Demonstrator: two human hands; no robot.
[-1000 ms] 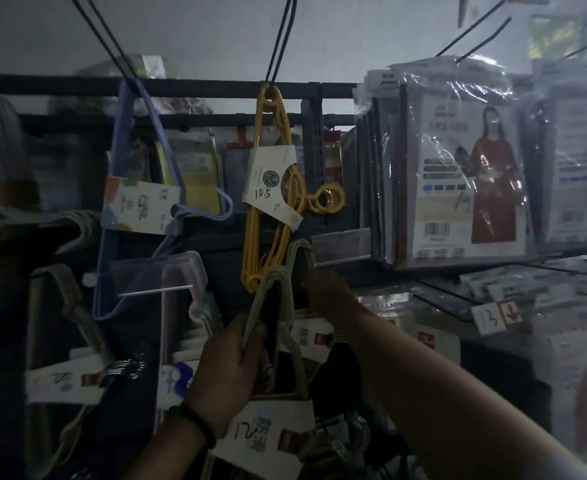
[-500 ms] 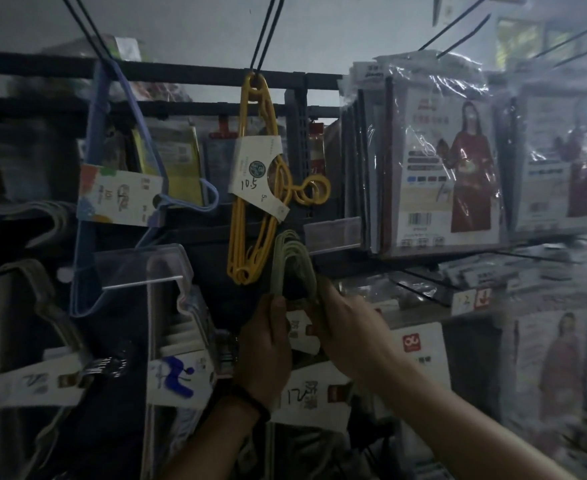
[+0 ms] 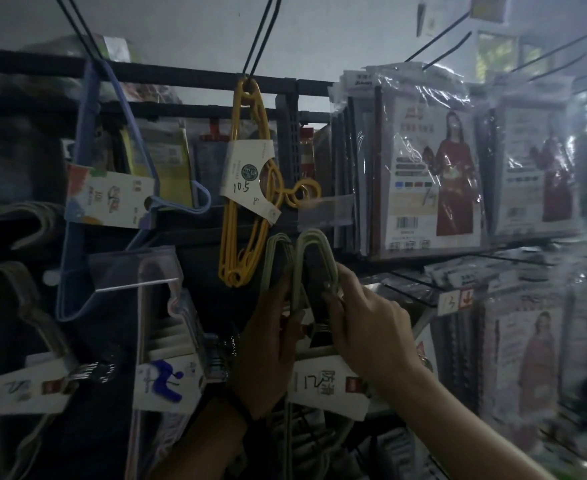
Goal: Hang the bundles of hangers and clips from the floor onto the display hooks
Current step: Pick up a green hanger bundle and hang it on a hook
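Since half a second ago we have split the pale hanger bundle point(image 3: 300, 268) into two loops below the yellow hangers point(image 3: 247, 188); our left hand point(image 3: 268, 344) and right hand point(image 3: 365, 323) both grip it.

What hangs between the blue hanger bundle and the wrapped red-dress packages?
In the head view, a yellow plastic hanger bundle with a white label marked 10.5 hangs there.

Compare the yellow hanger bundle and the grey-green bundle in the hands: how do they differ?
The yellow hanger bundle hangs free from a black hook, untouched; the grey-green bundle sits lower, gripped by the left hand and right hand. Yellow's label reads 10.5; the grey-green one's reads 12. Both are paper-banded.
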